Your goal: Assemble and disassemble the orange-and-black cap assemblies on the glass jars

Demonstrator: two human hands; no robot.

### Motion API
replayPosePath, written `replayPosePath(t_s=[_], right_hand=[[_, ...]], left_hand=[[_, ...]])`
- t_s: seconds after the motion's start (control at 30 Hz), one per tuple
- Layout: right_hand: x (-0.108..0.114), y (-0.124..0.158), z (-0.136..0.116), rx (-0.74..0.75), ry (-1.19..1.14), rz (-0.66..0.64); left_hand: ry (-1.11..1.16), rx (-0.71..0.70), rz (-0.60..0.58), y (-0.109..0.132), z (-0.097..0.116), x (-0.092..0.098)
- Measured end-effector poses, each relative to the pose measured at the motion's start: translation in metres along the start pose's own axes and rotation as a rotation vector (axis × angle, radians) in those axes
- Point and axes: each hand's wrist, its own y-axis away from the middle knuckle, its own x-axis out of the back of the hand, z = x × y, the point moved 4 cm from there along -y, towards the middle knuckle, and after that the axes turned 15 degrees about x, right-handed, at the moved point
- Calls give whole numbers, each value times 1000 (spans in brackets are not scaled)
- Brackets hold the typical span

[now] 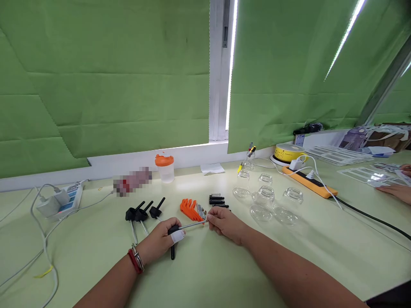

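My left hand [162,239] is closed round the black T-handle of a wrench [173,244], whose metal shaft runs right along the pale green table [205,273]. My right hand [223,223] pinches the shaft's tip between its fingers. Just beyond the tip lie an orange holder of hex keys [189,208] and black bit strips [217,200]. Three more black T-handle wrenches [143,213] lie to the left of my left hand.
Several clear glass jars [266,201] stand to the right. An orange-lidded cup [165,167], an orange power strip [310,182], a yellow round tin [289,152] and a white power strip with cables [61,201] sit around. Another person's hand [396,190] rests at the far right.
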Motion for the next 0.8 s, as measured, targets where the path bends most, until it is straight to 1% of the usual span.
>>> replayPosePath(t_s=[0.1,0.13,0.27,0.43,0.53,0.8], right_hand=[[1,-1,-6,57,-38,23],[2,-1,-7,55,-40,22],[4,1,-5,-34,-45,31],[1,3,-10,14,-7,-22],[1,4,-11,10,35,-23],[2,0,3,-34,78,-36]], left_hand=[[-3,2,2,1,0,0],[-6,5,4,1,0,0],[-2,11,3,0,-1,0],[7,8,6,-1,-3,-1],[4,16,9,-1,-4,-1],[3,12,-1,-1,-3,-1]])
